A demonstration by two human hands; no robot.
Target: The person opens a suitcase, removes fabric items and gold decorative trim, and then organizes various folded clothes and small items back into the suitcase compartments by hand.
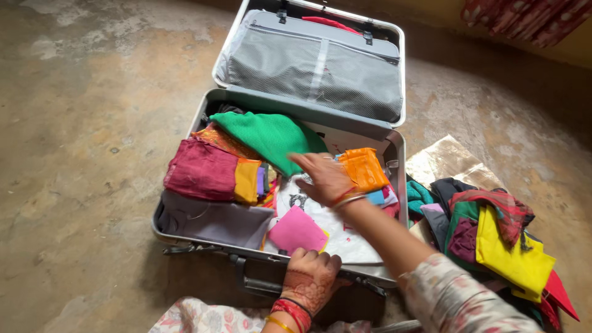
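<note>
An open grey suitcase [185, 237] lies on the floor, packed with folded clothes. My right hand [322, 176] reaches in, fingers spread and resting on a white printed cloth [345, 237], between a green garment [268, 137] and an orange folded piece [364, 168]. My left hand [310, 277] grips the near rim of the suitcase, just below a pink cloth [296, 231]. A maroon garment [200, 169] with a yellow-orange piece beside it and a grey cloth [213, 221] fill the left side.
The suitcase lid [317, 68] with a grey mesh pocket stands open at the back. A pile of clothes [493, 237] in yellow, red, green and dark colours lies on the floor to the right, beside a shiny plastic sheet [447, 161]. Bare concrete floor [80, 154] extends left.
</note>
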